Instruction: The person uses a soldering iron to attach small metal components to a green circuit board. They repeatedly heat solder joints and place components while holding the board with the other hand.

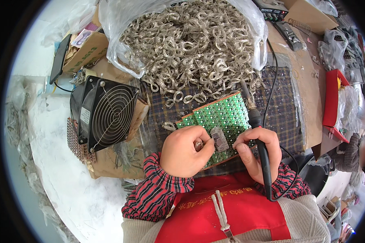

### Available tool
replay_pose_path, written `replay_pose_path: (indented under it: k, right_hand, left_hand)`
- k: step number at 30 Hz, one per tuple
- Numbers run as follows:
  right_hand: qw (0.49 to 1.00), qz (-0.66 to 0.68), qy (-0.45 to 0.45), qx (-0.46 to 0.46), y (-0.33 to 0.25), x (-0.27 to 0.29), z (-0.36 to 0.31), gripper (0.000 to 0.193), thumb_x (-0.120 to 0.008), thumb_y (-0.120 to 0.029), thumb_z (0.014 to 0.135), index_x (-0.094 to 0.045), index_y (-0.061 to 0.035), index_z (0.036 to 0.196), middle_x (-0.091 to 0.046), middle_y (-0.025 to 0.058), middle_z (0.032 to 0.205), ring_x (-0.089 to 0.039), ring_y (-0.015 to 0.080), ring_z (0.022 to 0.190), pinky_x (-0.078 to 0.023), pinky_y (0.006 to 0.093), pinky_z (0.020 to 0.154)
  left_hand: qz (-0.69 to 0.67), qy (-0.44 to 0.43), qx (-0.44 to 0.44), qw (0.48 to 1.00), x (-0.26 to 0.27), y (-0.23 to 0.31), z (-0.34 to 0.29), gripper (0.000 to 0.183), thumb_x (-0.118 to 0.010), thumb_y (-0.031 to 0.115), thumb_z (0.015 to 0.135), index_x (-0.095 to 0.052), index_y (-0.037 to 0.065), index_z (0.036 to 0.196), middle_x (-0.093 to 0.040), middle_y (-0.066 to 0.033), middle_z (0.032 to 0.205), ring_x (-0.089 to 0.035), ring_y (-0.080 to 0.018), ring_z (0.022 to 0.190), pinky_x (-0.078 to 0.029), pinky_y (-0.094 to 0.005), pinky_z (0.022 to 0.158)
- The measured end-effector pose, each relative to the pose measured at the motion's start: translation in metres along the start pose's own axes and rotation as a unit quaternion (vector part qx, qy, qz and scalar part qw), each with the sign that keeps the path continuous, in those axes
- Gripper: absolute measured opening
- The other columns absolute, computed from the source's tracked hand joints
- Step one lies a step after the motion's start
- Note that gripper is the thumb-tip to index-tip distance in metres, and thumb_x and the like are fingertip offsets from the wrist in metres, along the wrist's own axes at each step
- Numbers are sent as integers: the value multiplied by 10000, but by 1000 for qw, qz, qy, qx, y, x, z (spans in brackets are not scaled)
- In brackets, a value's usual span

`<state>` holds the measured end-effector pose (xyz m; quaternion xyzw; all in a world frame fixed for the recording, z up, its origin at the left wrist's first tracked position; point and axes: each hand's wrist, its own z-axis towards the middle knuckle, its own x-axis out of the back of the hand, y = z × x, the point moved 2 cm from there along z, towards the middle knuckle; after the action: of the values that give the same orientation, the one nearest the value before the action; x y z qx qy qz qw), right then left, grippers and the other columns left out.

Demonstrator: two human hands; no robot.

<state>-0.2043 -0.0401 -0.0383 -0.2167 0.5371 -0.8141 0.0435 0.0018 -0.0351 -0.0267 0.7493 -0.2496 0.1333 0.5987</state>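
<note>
Head view: green circuit boards (225, 111) on the cloth-covered counter (286, 97), between and beyond both hands.
We see the left hand (186, 152) curled around a silvery wire coil (198, 146), the right hand (273, 150) grasping a soldering iron (264, 166) (fingertip pinch: can't tell). We'd keep the iron's tip turned away from fingers, steady the boards, and keep its cord slack. Writing: yellow characters on the red apron (239, 206), print on a carton (85, 52).

Left hand (182, 154) curled, back upward, right hand (273, 150) curled, near but apart
</note>
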Motion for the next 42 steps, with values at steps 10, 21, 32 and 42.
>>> replay_pose_path:
  k: [10,21,32,42]
  right_hand:
    - [998,63,18,-1,1,-1,-3,427,-568,-393,1044,-500,-3,1202,-685,155,942,-682,224,829,-544,336,743]
    - [998,66,3,-16,-16,-24,14,407,-831,-14,810,-559,-39,1112,-687,85,860,-706,212,718,-537,320,591]
    - [992,39,74,99,-9,-19,14,388,-796,48,814,-538,-46,1089,-683,96,804,-680,250,668,-534,328,575]
    - [914,352,7,-201,-20,-21,2,260,-713,-73,967,-509,-47,1125,-653,76,933,-665,129,879,-557,286,754]
  left_hand:
    - [8,6,-1,1000,-4,-2,3,150,-723,125,806,-636,19,746,-643,-144,694,-644,-321,610,-503,-410,576]
    - [-204,97,-77,971,0,13,-11,74,-737,57,930,-743,-15,943,-650,-26,820,-574,-53,646,-423,-209,555]
    - [-160,60,-143,975,2,3,-25,172,-751,17,915,-724,-67,1062,-649,-107,988,-653,-137,733,-534,-228,643]
    - [-194,74,-225,952,2,9,-25,145,-720,-26,916,-744,-41,1059,-644,-105,971,-649,-128,723,-529,-235,614]
